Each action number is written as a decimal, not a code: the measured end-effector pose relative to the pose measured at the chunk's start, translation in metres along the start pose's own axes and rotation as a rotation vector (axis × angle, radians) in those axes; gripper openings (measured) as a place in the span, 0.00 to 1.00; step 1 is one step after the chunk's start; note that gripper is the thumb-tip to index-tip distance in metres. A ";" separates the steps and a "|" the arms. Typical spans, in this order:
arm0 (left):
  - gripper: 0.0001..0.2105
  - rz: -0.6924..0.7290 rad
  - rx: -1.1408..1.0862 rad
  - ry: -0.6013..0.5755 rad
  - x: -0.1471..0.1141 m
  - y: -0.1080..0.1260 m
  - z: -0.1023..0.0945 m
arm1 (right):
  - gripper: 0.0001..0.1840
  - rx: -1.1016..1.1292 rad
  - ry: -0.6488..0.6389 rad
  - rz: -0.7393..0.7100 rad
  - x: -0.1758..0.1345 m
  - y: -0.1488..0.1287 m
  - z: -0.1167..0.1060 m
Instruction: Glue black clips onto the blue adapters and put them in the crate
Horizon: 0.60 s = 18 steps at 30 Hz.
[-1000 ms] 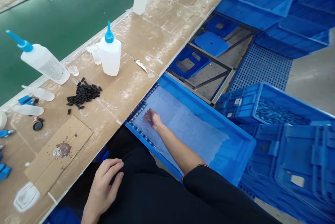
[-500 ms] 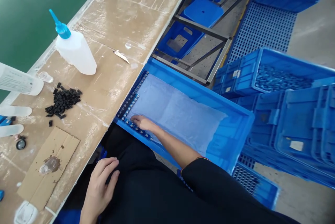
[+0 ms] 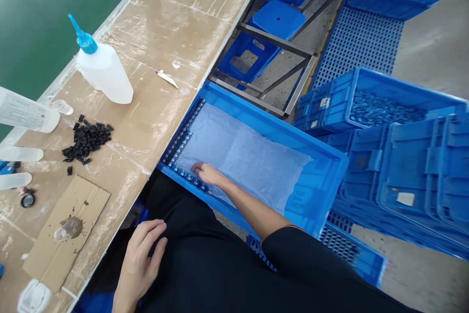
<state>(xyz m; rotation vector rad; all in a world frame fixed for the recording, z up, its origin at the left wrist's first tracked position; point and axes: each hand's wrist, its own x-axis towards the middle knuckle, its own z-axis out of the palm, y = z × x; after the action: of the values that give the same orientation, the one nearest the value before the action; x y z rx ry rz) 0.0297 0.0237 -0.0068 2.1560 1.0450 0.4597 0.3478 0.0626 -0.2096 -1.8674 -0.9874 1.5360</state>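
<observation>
My right hand (image 3: 208, 174) reaches into a shallow blue tray (image 3: 331, 176) lined with a pale sheet (image 3: 249, 152). Its fingers are curled together just beside a row of small blue parts with shiny tops (image 3: 181, 171); anything between the fingertips is hidden. More of these small parts stand in lines along the tray's left end. Over my dark-clothed lap, my left hand (image 3: 141, 259) holds nothing, its thumb apart from its loosely bent fingers.
On the worktable (image 3: 146, 122) stand a white squeeze bottle (image 3: 106, 73) with a blue nozzle, a pile of small black pieces (image 3: 88, 139) and a wet-stained cardboard piece (image 3: 69, 230). Blue crates (image 3: 399, 171) are stacked at the right, beyond a metal frame (image 3: 278, 39) and blue stools.
My right hand has moved slightly right, away from the row of small parts and over the sheet. My left hand has stayed in place. The whole view has shifted slightly.
</observation>
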 end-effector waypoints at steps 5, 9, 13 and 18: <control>0.12 0.008 -0.003 0.021 -0.002 -0.002 0.002 | 0.06 -0.014 -0.028 0.032 -0.013 0.010 -0.006; 0.11 0.018 0.005 0.086 -0.004 0.000 -0.006 | 0.07 -0.067 0.013 0.051 -0.023 0.013 -0.008; 0.11 0.027 0.039 0.232 -0.019 -0.001 -0.024 | 0.11 -0.120 0.038 0.058 -0.034 0.008 -0.010; 0.14 -0.149 0.204 0.692 -0.072 -0.018 -0.048 | 0.12 -0.259 0.195 -0.094 -0.044 -0.025 -0.014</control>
<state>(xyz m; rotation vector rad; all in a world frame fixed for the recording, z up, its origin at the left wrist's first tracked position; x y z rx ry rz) -0.0521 -0.0047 0.0129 2.1080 1.6695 1.1152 0.3521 0.0430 -0.1605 -2.0672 -1.2094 1.1912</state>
